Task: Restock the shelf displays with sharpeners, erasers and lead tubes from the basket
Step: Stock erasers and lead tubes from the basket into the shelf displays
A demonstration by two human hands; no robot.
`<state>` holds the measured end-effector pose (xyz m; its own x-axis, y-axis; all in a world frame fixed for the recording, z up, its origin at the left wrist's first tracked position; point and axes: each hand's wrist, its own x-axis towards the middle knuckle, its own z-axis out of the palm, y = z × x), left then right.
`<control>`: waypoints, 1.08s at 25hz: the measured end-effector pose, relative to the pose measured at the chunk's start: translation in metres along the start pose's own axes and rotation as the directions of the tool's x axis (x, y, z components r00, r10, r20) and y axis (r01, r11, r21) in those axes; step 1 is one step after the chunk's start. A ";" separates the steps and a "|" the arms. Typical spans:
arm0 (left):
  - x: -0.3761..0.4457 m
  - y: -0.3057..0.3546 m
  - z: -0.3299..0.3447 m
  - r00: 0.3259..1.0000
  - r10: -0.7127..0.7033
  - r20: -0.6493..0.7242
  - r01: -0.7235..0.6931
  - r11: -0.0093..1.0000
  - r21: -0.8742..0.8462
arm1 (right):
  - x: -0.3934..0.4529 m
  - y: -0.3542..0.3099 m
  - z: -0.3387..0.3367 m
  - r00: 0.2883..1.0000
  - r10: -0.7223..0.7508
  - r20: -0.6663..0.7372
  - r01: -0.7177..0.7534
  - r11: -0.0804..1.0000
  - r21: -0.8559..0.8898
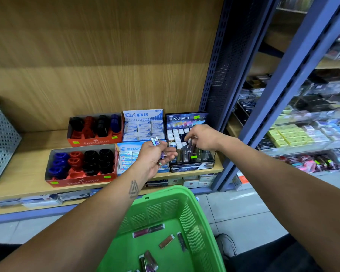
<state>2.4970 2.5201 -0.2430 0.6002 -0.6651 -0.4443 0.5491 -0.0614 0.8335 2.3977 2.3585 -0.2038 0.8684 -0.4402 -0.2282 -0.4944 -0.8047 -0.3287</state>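
Observation:
My left hand [154,157] hovers before the shelf, gripping a bunch of purple lead tubes [155,141]. Over the black Hi-Polymer lead display [186,118], my right hand [201,137] pinches a single dark lead tube [190,148] that stands tilted in a front slot. Below, a green basket [177,195] holds several loose lead tubes [166,241]. Two red Faber-Castell sharpener boxes [81,181] and the Campus eraser box [143,114] and Pilot eraser box [126,149] sit to the left on the wooden shelf [33,154].
A perforated grey metal bin [0,138] stands at the shelf's far left. A blue steel upright [220,75] borders the lead display on its right, with another shelving bay of stationery [294,134] beyond. Tiled floor [243,213] and a shoe [227,244] show beside the basket.

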 end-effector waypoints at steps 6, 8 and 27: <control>0.003 -0.006 -0.006 0.999 -0.024 0.033 0.024 1.000 0.004 | 0.019 0.007 0.016 0.994 0.010 -0.108 -0.014 0.999 -0.032; 0.003 -0.006 -0.007 0.998 -0.038 0.059 0.039 0.999 -0.010 | 0.024 0.005 0.019 0.999 -0.003 -0.047 -0.001 0.995 -0.099; -0.003 -0.010 -0.008 0.976 -0.104 0.193 0.107 0.994 -0.003 | 0.021 0.006 0.028 0.973 -0.066 -0.222 0.005 0.965 -0.263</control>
<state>2.4944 2.5284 -0.2523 0.4159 -0.7862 -0.4572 0.6118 -0.1301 0.7802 2.4118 2.3559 -0.2359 0.8858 -0.4640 0.0035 -0.4623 -0.8833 -0.0777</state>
